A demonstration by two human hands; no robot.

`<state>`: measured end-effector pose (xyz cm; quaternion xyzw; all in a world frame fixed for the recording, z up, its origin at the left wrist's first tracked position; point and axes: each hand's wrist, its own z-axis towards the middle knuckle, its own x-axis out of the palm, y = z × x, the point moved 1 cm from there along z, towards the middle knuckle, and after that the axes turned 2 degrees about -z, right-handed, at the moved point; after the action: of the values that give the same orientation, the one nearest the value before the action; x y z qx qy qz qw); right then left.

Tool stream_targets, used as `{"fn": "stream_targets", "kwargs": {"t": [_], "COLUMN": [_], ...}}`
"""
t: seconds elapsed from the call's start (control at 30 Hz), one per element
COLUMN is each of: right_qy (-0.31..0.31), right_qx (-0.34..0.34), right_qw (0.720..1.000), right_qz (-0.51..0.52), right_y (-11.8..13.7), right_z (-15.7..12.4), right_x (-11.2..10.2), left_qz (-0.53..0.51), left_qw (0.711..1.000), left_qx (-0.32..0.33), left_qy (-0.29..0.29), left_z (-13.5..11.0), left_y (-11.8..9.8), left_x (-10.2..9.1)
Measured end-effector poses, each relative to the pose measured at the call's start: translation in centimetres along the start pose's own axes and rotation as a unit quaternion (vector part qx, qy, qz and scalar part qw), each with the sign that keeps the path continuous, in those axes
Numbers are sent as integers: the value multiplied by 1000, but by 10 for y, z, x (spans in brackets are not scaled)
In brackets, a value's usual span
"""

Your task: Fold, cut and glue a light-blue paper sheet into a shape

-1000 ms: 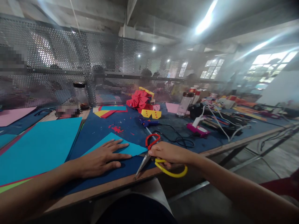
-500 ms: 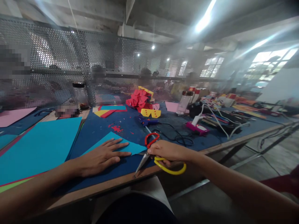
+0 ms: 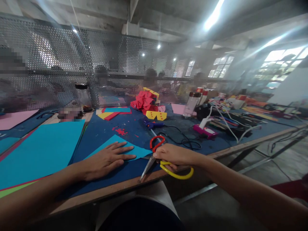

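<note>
My left hand [image 3: 106,162] lies flat with fingers spread on a piece of blue paper [image 3: 115,140], which looks folded to a point at its right end. In my right hand [image 3: 176,154] is a pair of scissors [image 3: 179,175] with one red and one yellow handle loop. Their blades are apart: one angles down toward the table's front edge, the other reaches to the paper's right tip, partly hidden. Just behind the scissors rests a blue glue gun [image 3: 154,124] with a black cord.
Large blue sheets [image 3: 45,150] are stacked at left. Red paper scraps [image 3: 121,131] lie mid-table. Behind them stand red dotted paper pieces [image 3: 145,102] and a yellow one [image 3: 156,115]. A glass bottle [image 3: 191,106] and a magenta power strip [image 3: 204,131] are at right. Perforated metal screens the back.
The camera view has shifted slightly. Both hands, the blue paper and the scissors keep the same positions relative to each other.
</note>
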<state>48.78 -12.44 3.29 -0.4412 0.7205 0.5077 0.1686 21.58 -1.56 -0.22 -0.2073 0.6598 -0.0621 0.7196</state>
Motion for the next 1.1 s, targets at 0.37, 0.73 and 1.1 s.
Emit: {"fn": "stream_targets", "kwargs": {"t": [0.37, 0.73, 1.1], "right_qy": [16, 18, 2], "right_qx": [2, -14, -29], "right_qw": [1000, 999, 998], "right_qz": [4, -37, -54], "right_y": [7, 8, 11], "right_z": [-4, -3, -4], "right_x": [2, 1, 0], "left_qz": [0, 3, 18], "left_qw": [1000, 1000, 998], "left_qx": [-12, -5, -51], "left_qy": [8, 4, -27], "left_z": [1, 1, -4], "left_y": [-3, -1, 22], "left_x": [-2, 1, -13]}}
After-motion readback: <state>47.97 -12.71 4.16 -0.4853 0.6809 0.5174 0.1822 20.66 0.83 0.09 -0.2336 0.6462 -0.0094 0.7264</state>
